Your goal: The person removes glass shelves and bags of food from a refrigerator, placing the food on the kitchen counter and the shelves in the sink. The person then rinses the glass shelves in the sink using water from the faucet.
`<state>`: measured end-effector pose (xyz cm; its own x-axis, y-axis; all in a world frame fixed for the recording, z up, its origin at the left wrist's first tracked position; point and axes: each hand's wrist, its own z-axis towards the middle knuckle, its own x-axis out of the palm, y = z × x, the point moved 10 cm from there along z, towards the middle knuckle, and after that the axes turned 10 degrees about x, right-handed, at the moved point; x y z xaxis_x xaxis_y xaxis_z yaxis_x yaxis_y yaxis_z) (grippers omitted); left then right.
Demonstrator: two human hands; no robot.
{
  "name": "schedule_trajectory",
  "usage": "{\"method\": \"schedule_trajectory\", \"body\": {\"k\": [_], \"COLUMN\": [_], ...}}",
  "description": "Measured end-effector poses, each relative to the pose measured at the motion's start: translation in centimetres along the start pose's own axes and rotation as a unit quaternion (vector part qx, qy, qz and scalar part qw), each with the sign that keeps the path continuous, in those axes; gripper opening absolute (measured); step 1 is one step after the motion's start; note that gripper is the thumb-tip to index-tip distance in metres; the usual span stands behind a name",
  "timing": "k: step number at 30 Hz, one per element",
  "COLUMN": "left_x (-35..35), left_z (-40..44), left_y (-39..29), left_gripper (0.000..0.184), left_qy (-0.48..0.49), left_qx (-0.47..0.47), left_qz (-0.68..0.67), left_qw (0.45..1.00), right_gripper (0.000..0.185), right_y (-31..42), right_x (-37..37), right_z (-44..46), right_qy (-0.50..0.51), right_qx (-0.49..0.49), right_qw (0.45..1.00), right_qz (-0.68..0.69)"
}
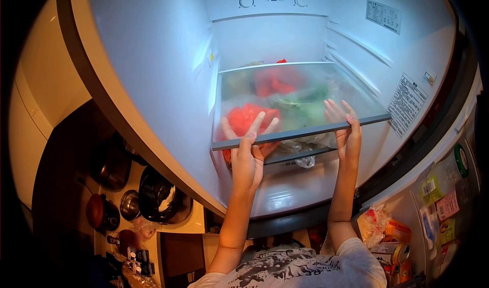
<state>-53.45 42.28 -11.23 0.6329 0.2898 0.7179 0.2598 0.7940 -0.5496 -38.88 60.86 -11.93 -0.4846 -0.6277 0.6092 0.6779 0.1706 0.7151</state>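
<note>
Both arms (232, 237) reach forward, left grip (248, 153) and right grip (348, 132) splayed, thumbs (250, 137) apparently opposed.

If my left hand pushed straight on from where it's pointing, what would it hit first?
Most likely the red bag, just beyond the fingers of your left hand. Depth is unclear through the cloudy glass shelf, so they may already be touching.

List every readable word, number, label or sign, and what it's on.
"净": fridge control panel; characters beside it too small.
Left dial, right dial: markings too small.
Upper wall label, lower wall label: print too small.
Shirt: lettering, too blurred to read surely.
Black pot, pink door label: unreadable.
</note>
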Motion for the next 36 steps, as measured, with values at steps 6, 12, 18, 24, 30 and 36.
{"method": "schedule_trajectory", "body": {"k": [6,12,18,24,30,36], "left_x": [1.4,1.8,2.0,2.7,3.7,3.0], "left_z": [-2.2,-3.1,-2.3,-3.0,-5.2,-5.3], "left_y": [-1.0,-1.6,-2.1,-2.6,-3.2,-3.6], "left_gripper": [0.072,0.072,0.078,0.074,0.073,0.068], "left_qy": [-0.014,-0.026,-0.029,-0.031,-0.037,0.087], "left_qx": [0.023,0.019,0.012,0.016,0.025,0.033], "left_qz": [0.021,0.0,-0.053,-0.033,0.003,-0.2], "left_qw": [0.999,0.999,0.998,0.999,0.999,0.975], "right_gripper": [0.044,0.047,0.064,0.051,0.024,0.023], "right_y": [2.1,2.1,4.7,8.1,6.3,7.3], "right_x": [0.0,-0.2,-0.6,5.2,7.9,8.9], "right_z": [-1.7,-2.2,-5.1,-11.8,-10.2,-12.4], "right_qy": [-0.028,-0.034,-0.109,-0.24,-0.138,-0.155], "right_qx": [-0.006,-0.009,-0.219,-0.508,-0.53,-0.612], "right_qw": [0.999,0.995,0.954,0.658,0.54,0.485], "right_qz": [-0.034,-0.092,-0.175,-0.501,-0.639,-0.605]}}
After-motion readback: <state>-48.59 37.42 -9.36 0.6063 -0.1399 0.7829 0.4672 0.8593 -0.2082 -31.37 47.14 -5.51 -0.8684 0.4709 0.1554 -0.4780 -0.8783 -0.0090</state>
